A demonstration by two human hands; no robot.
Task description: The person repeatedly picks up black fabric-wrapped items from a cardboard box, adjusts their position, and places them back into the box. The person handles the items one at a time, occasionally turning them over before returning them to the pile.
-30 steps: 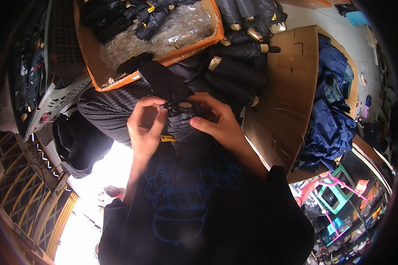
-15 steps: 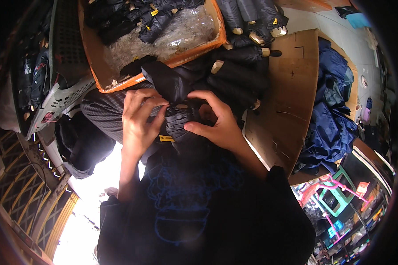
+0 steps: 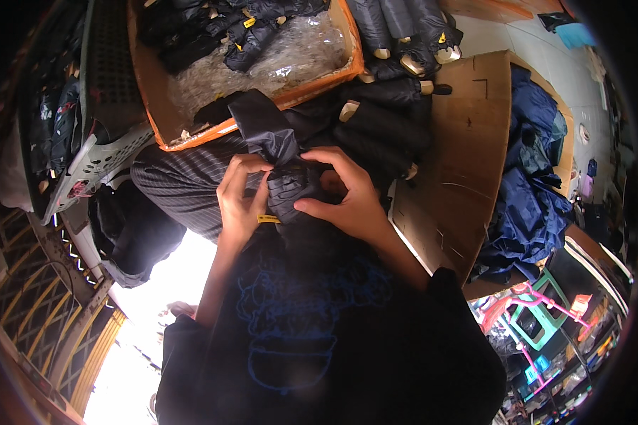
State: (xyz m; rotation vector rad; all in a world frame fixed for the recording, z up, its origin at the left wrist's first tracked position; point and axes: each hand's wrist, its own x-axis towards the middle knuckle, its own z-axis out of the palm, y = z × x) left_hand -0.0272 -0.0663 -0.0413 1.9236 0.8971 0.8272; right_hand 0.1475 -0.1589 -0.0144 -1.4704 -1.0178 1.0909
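A folded black umbrella (image 3: 289, 191) with gathered, pleated fabric lies in my lap, against my dark shirt. From its far end a loose black fabric sleeve (image 3: 262, 126) stands out, bent over to the left. My left hand (image 3: 244, 195) pinches the fabric where sleeve and umbrella meet, thumb and forefinger together. Curved round the right side is my right hand (image 3: 347, 195), its thumb on the pleats and its forefinger at the sleeve's mouth. A small yellow tag (image 3: 268, 219) hangs beside my left hand. The umbrella's tip or handle inside the sleeve is hidden.
Ahead stands an orange-edged carton (image 3: 319, 79) holding black umbrellas and clear plastic wrap. More sleeved umbrellas (image 3: 383, 124) with pale handle ends lie right of it. A cardboard box (image 3: 464, 156) with blue fabric (image 3: 528, 212) stands at right, a grey perforated basket (image 3: 106, 152) at left.
My left hand has moved right, closer to the umbrella, and its fingers have drawn in on the fabric. The sleeve has shifted slightly; my right hand has stayed nearly still.
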